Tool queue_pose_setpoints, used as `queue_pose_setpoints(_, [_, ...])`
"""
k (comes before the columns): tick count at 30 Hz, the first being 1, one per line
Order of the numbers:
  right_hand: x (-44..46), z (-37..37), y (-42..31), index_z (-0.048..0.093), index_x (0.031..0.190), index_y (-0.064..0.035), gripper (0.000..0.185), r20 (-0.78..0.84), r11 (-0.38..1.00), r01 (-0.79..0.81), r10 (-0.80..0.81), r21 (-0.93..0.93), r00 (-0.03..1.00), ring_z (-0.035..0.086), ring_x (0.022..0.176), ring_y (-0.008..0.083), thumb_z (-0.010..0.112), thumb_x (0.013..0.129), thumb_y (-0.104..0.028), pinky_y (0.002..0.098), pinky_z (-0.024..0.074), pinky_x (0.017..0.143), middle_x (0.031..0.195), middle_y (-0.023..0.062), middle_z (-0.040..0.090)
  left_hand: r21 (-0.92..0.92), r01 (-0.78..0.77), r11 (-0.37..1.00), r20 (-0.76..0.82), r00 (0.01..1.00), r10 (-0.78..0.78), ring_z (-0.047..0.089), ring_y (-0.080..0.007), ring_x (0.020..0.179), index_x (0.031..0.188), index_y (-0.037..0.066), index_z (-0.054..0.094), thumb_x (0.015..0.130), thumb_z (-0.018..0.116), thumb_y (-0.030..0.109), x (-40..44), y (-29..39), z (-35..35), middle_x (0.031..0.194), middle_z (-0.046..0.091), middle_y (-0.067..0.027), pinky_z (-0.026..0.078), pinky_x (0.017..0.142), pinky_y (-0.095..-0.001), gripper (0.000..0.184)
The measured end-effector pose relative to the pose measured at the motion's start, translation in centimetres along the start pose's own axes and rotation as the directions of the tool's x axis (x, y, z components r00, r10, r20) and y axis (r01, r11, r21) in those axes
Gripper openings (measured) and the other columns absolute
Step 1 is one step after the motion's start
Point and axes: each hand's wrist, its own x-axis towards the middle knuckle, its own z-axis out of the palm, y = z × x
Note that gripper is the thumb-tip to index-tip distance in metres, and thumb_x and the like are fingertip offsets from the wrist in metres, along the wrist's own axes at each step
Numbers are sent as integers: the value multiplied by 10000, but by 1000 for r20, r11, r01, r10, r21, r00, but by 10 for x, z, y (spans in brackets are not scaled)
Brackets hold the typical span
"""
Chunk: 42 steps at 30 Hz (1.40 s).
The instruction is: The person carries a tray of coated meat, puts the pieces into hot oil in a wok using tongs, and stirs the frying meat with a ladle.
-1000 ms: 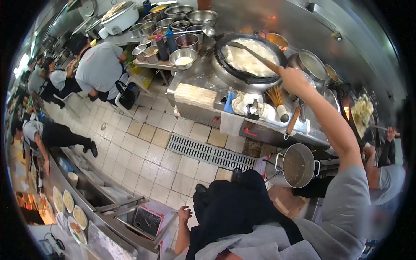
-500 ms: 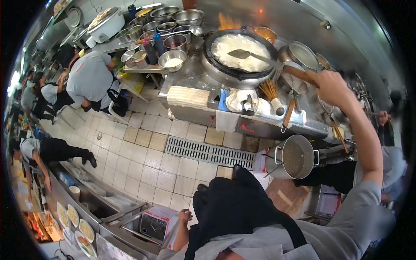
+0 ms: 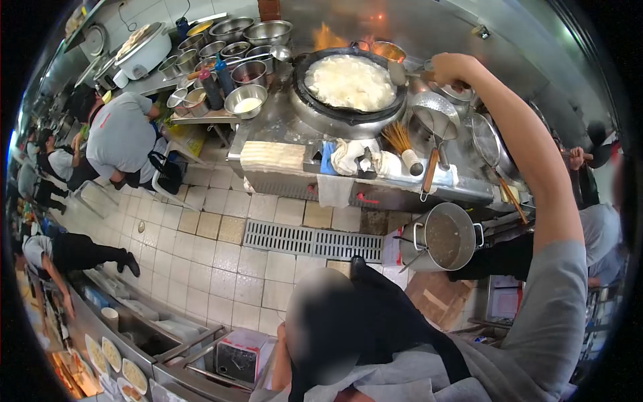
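My right hand (image 3: 452, 71) is raised at the wok's right side, fingers closed round the handle of a metal wok spatula (image 3: 397, 72). The spatula's blade hangs over the right rim of the large black wok (image 3: 303, 104). White, bubbling food (image 3: 349, 82) covers the wok's middle. My left hand (image 3: 282, 333) is low by my body, mostly hidden behind a blurred patch, so its fingers do not show. Below my right hand, a perforated skimmer (image 3: 435, 110) and a wooden-handled strainer (image 3: 431, 167) rest on the stove top.
Flames (image 3: 329, 37) rise behind the wok. A bamboo brush (image 3: 402, 141) and folded cloths (image 3: 348, 153) lie along the stove's front. A big pot (image 3: 450, 234) of liquid stands on the right. Metal bowls (image 3: 246, 100) fill the left counter. Other people work left and right.
The spatula blade has moved from over the food to the wok's right rim. My right hand has moved left and up. My left hand has drawn behind the blurred patch.
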Motion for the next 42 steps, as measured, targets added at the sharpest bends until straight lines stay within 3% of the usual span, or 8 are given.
queue_pose_setpoints(4, [36, -30, 22, 577, 791, -35, 203, 386, 935, -251, 141, 251, 912, 511, 434, 124, 589, 866, -224, 274, 445, 410, 609, 53, 567, 53, 6, 999, -11, 1000, -6, 650, -249, 622, 1155, -20, 547, 800, 552, -32, -25, -9, 10, 799, 640, -145, 566, 541, -377, 355])
queue_pose_setpoints(5, [46, -34, 33, 562, 787, -55, 219, 490, 897, -324, 147, 300, 859, 501, 428, 100, 580, 882, -252, 259, 437, 406, 598, 30, 553, -121, 42, 992, 26, 999, -39, 651, -252, 624, 1138, -12, 559, 809, 547, -20, -19, -24, 8, 800, 641, -145, 569, 539, -380, 329])
queue_pose_setpoints(10, [32, -38, 77, 547, 851, -100, 239, 620, 799, -365, -13, 478, 785, 439, 404, 27, 572, 906, -331, 193, 378, 360, 602, -40, 535, 194, 6, 981, 35, 999, -14, 660, -254, 641, 1120, 1, 574, 835, 575, 57, -34, -35, 27, 804, 648, -143, 574, 532, -375, 291])
queue_pose_setpoints(17, [47, 102, 115, 543, 825, -76, 299, 396, 428, -261, -265, 865, 879, 414, 385, 2, 648, 874, -352, 160, 322, 303, 617, -26, 544, 403, -241, 883, 76, 970, 230, 670, -248, 659, 1095, -7, 594, 821, 649, 137, -11, -51, 40, 805, 664, -141, 573, 511, -359, 315])
queue_pose_setpoints(24, [85, 222, 44, 518, 870, -98, 198, 192, -36, -234, -459, 972, 868, 440, 391, 53, 597, 920, -272, 207, 309, 305, 670, -5, 550, -86, 8, 996, -50, 999, -12, 674, -242, 703, 1160, -28, 553, 796, 568, 3, -23, 11, 52, 852, 655, -171, 562, 559, -353, 365])
queue_pose_setpoints(27, [87, 232, 0, 522, 850, -79, 189, 113, -144, -184, -399, 972, 910, 460, 390, 75, 609, 910, -235, 227, 322, 304, 655, 8, 544, -38, 2, 999, -102, 995, -6, 675, -260, 709, 1184, -32, 533, 790, 562, -19, -33, 23, 54, 878, 645, -178, 562, 559, -357, 395])
queue_pose_setpoints(34, [110, 223, -56, 548, 714, -6, 203, -80, -31, 75, -224, 997, 971, 496, 401, 109, 626, 846, -140, 264, 361, 322, 570, 40, 540, 35, 47, 998, -139, 989, -42, 660, -241, 650, 1142, -29, 570, 799, 564, -22, -67, 12, 52, 811, 644, -153, 581, 551, -355, 344])
queue_pose_setpoints(42, [39, 169, -21, 554, 705, -32, 201, 54, -144, -87, -218, 986, 974, 514, 428, 85, 631, 850, -148, 235, 375, 351, 576, 26, 547, 178, -17, 984, -208, 977, 54, 606, -176, 586, 995, 13, 704, 788, 638, 183, -112, 12, 53, 712, 663, -96, 474, 548, -327, 276])
